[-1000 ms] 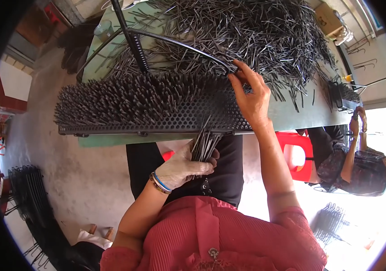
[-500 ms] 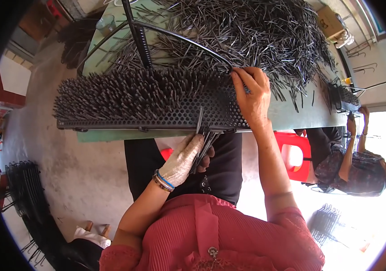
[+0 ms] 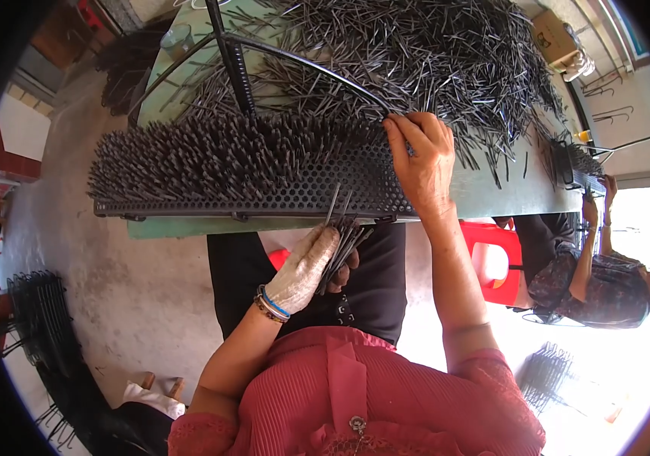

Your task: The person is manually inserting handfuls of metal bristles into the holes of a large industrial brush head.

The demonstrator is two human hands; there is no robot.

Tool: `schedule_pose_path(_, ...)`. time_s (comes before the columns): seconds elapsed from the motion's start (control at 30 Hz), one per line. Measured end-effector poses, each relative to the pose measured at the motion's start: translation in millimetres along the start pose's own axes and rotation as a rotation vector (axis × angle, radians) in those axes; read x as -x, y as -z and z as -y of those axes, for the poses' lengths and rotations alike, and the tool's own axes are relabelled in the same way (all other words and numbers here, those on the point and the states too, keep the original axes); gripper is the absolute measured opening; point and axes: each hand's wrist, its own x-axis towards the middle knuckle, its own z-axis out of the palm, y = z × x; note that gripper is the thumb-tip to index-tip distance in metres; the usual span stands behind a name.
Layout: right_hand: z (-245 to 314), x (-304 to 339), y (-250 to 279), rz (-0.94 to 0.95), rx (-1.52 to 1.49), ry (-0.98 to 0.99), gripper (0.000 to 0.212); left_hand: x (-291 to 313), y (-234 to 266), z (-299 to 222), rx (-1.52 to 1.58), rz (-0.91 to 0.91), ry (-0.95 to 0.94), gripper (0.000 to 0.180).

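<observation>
In front of me a long black perforated tray (image 3: 332, 178) lies along the table's near edge. Dark thin rods (image 3: 196, 163) stand upright and packed in its left and middle holes; bare holes show toward the right. My left hand (image 3: 306, 262), in a pale glove with dark fingertips, closes round a bundle of thin dark rods (image 3: 349, 237) below the tray's front edge. Two rods poke up above the rest. At the tray's right end, my bare right hand (image 3: 425, 163) has its thumb and fingers pinched together near the back edge. What they grip is too small to make out.
A big heap of loose rods (image 3: 424, 61) covers the green table (image 3: 515, 194) behind the tray. A black bar frame (image 3: 236, 76) rises behind it. A clear cup (image 3: 178, 42) stands back left. At right, another person (image 3: 599, 273) works at a similar tray (image 3: 576, 163) near a red stool (image 3: 496, 262).
A second rod now sticks up from the bundle in my left hand. My right hand's fingertips have shifted slightly left at the tray's back edge.
</observation>
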Motion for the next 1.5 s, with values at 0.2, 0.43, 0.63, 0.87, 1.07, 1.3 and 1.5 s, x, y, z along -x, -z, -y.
schedule_pose_path(0.2,0,-7,2,0.063,-0.007,0.001,0.008,0,3,2,-0.069,0.061,-0.011,0.045)
schedule_pose_path(0.43,0,-9,4,0.093,0.043,-0.052,0.009,-1,0,2,-0.058,0.054,0.023,0.048)
schedule_pose_path(0.63,-3,-10,1,0.142,0.019,0.029,0.009,0,-2,0,-0.046,0.066,0.027,0.049)
schedule_pose_path(0.87,19,1,32,0.167,-0.342,-0.321,0.022,3,-3,-6,-0.004,0.090,-0.014,0.050)
schedule_pose_path(1.07,27,22,49,0.860,-1.014,-0.718,0.038,3,-13,-14,0.026,0.179,-0.027,0.050)
schedule_pose_path(1.3,25,25,57,0.776,-1.073,-0.972,0.027,-2,-23,-6,-0.030,0.219,0.067,0.065)
schedule_pose_path(1.5,-7,9,58,0.293,-0.882,-0.783,0.025,-7,-24,-4,0.124,0.201,0.068,0.041)
